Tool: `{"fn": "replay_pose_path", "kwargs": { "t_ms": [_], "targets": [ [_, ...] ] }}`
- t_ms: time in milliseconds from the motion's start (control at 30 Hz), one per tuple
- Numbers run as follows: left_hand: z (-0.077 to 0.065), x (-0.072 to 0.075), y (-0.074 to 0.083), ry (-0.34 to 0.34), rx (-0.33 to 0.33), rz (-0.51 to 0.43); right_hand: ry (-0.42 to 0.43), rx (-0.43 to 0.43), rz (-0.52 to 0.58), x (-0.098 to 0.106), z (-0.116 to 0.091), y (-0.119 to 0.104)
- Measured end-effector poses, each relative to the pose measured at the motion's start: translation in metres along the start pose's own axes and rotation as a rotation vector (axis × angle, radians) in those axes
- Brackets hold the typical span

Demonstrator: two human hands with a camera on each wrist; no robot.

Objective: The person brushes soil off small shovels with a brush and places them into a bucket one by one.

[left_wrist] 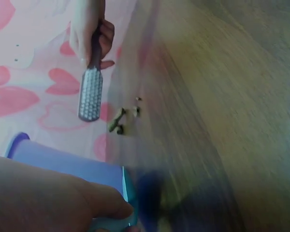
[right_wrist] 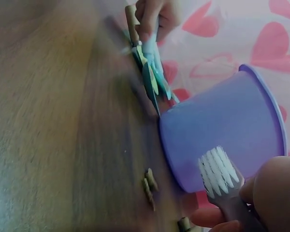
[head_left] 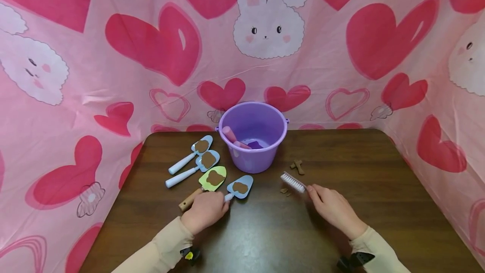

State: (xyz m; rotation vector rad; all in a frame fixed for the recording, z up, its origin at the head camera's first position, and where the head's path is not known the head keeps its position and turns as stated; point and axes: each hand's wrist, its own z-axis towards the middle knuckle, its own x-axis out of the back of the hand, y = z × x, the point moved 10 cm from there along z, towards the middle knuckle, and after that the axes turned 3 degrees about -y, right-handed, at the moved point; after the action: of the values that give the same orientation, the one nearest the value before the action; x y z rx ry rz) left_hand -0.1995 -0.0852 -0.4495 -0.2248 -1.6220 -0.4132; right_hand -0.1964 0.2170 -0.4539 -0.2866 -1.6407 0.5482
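Observation:
My left hand [head_left: 206,212] grips the white handle of a small blue trowel [head_left: 246,182], whose blade bears a brown patch [head_left: 240,187]. In the right hand [head_left: 336,210] is a brush [head_left: 293,182] by its dark handle, bristles showing white. Below and beside the brush head lie small brown crumbs [head_left: 284,191] and larger brown pieces [head_left: 298,166] on the table. A green trowel [head_left: 217,176] with a wooden handle lies beside the left hand. Beyond it rest two more blue trowels [head_left: 208,160] [head_left: 200,145], also with brown patches.
A purple bucket [head_left: 253,161] stands at the middle back of the dark wooden table [head_left: 265,235]. Inside it are pink handles [head_left: 229,134] and a purple piece [head_left: 255,145]. Pink cloth [head_left: 212,70] with hearts and rabbits hangs behind and at both sides.

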Motion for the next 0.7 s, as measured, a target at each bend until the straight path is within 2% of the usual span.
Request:
{"fn": "replay_pose_path", "kwargs": {
  "t_ms": [267, 467, 700],
  "targets": [
    [0.009, 0.012, 0.029, 0.007, -0.084, -0.042, 0.089, 0.069, -0.047, 0.011, -0.002, -0.025],
    [0.022, 0.027, 0.056, 0.065, -0.168, -0.034, 0.188, 0.162, 0.005, 0.020, -0.005, -0.046],
    [0.040, 0.034, 0.079, 0.087, -0.197, 0.000, 0.197, 0.226, 0.022, 0.017, -0.004, -0.058]
  ]
}}
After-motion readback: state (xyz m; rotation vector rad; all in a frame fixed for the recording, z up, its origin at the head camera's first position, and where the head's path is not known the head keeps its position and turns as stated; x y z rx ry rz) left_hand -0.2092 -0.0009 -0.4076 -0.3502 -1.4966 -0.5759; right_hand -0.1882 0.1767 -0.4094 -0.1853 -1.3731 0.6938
